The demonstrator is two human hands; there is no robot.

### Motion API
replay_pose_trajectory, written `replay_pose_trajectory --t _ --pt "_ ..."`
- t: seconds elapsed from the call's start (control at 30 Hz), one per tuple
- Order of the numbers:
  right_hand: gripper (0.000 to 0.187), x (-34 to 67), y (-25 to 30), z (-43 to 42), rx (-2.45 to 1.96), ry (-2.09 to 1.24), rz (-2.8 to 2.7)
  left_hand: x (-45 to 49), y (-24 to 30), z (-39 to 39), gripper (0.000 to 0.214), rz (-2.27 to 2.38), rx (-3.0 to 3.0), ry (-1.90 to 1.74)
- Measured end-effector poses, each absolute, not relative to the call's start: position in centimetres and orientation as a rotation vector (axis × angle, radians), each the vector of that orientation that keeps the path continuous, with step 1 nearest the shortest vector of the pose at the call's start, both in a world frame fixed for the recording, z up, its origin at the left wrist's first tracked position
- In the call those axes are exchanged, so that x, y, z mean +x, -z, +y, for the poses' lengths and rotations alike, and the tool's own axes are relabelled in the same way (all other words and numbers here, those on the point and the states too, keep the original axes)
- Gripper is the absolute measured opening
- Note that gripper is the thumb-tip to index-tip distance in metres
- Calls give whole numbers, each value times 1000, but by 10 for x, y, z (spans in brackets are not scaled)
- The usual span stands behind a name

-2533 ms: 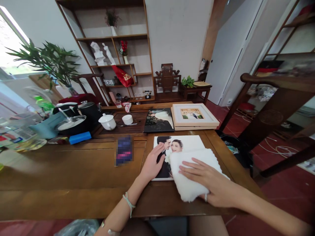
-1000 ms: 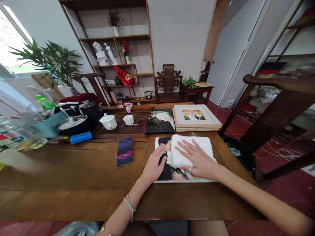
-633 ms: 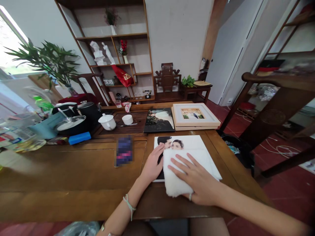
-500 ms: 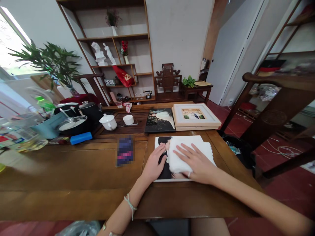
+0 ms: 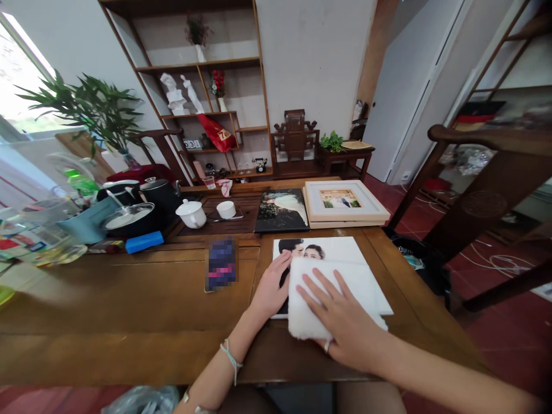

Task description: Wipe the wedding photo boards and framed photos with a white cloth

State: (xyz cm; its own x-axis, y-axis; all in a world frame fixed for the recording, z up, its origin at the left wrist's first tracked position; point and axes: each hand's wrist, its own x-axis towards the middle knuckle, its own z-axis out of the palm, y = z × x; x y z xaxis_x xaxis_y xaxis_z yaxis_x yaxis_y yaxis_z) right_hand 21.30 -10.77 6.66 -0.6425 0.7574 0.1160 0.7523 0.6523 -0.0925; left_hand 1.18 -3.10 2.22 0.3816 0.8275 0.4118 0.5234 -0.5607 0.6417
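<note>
A large frameless photo print (image 5: 336,250) of a couple lies flat at the near right of the wooden table (image 5: 129,299). My left hand (image 5: 269,290) rests flat on the print's left edge with its fingers stretched out. A folded white cloth (image 5: 328,287) covers the print's lower half and overhangs its near edge. My right hand (image 5: 340,319) lies on the cloth with its fingers spread, pressing it onto the print.
Behind the print lie a dark photo print (image 5: 281,210) and a stack of white picture frames (image 5: 342,202). A blurred-out flat item (image 5: 221,264) lies to the left. Teaware, pots and a blue box (image 5: 144,241) crowd the far left. A wooden chair (image 5: 487,190) stands at right.
My right hand has slid the cloth back and forth over the print; since half a second ago it has come toward me from the top. My left hand has stayed put.
</note>
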Motion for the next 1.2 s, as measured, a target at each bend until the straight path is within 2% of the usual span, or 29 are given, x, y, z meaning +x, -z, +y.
replay_pose_trajectory --t 0.13,0.27,0.4,0.57,0.7,0.87,1.03,1.2 --pt "84 205 -66 -130 -1230 -110 -2737 10 -22 -31 42 1164 2213 -1007" --pt "79 210 -66 -116 -1256 -122 -2719 11 -24 -31 42 1177 2204 -991" --pt "71 216 -65 -83 -1441 -57 -2636 13 -25 -32 42 1206 2207 -972" --pt "73 195 -66 -78 -1639 110 -2580 12 -22 -31 41 1199 2196 -1011" --pt "77 173 -62 -113 -1537 198 -2640 12 -21 -30 40 1190 2189 -1009" --pt "83 182 -57 -137 -1306 67 -2728 12 -22 -31 41 1187 2197 -1026" --pt "69 218 -58 -107 -1460 16 -2643 13 -24 -32 40 1224 2208 -991" --pt "66 258 -56 -53 -1718 103 -2495 13 -25 -33 38 1219 2210 -1015"
